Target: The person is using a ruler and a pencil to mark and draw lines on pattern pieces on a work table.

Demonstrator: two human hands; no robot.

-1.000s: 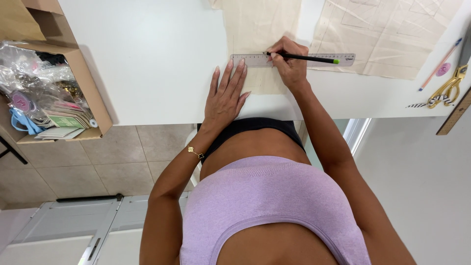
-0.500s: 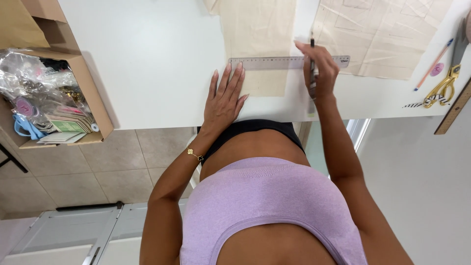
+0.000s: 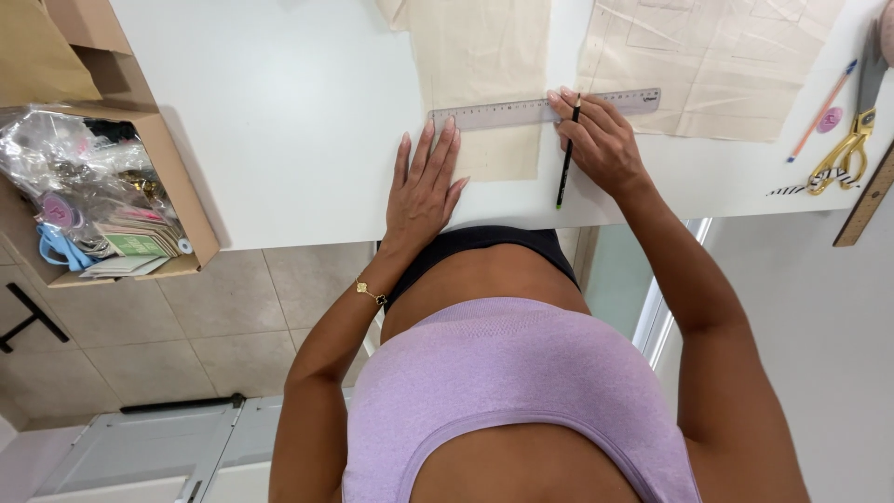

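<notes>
Home sewing or pattern-making corner, not a factory floor: white worktable (image 3: 279, 112) with beige pattern pieces (image 3: 484, 65), a clear ruler (image 3: 521, 112), gold-handled scissors (image 3: 843, 154), a pencil (image 3: 819, 112) and a wooden rule (image 3: 866, 200) at the edge. Cardboard box (image 3: 177, 186) on the table end is crammed with bagged notions and small packets. Beige tiled floor (image 3: 233, 317) and white panelled cabinet fronts (image 3: 140, 456) read domestic.

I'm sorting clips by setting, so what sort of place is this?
Probably a home sewing or pattern-making corner: cream pattern pieces lie on a white table, with a clear ruler, gold scissors and a cardboard box of bagged bits.
</notes>
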